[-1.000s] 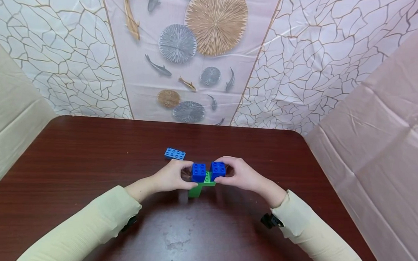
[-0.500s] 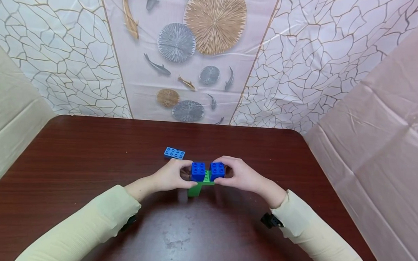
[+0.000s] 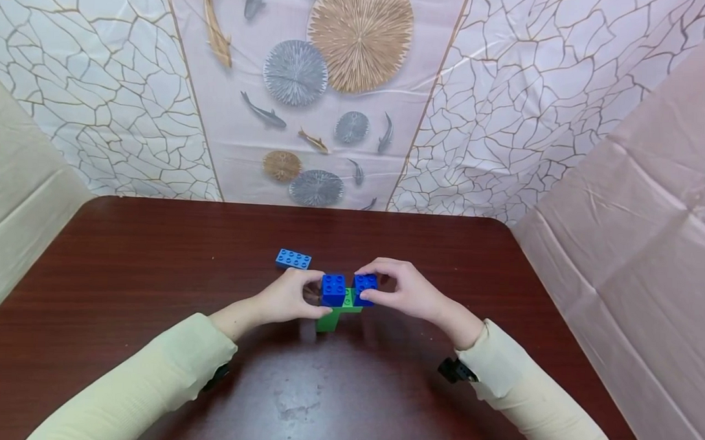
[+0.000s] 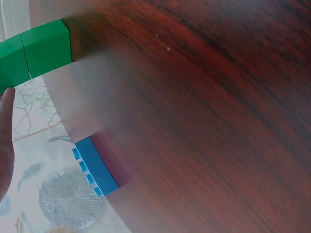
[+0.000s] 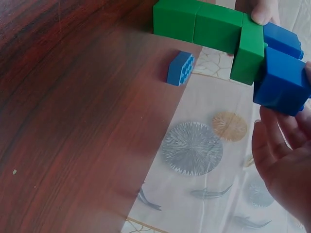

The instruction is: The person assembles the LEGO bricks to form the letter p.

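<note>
Two dark blue building bricks sit side by side, a gap between them, on a green building brick (image 3: 348, 301) that tops a stem of stacked green bricks (image 5: 197, 24). My left hand (image 3: 285, 298) holds the left blue brick (image 3: 333, 290) between thumb and fingers. In the right wrist view its thumb lies against the top green piece. The right blue brick (image 5: 282, 77) is pinched by my right hand (image 3: 408, 292), its thumb across the near face. It juts past the end of the green piece. The left wrist view shows the green stem (image 4: 47, 47) and one finger of my left hand.
A lighter blue, longer studded brick (image 3: 293, 259) lies on the dark wooden table (image 3: 153, 265), behind my left hand. Patterned cloth (image 3: 354, 162) hangs beyond the table's far edge, and plain cloth flanks both sides.
My right hand has shifted its hold slightly up and left, its thumb now over the front of the right blue brick. The left hand and the green stack look almost still.
</note>
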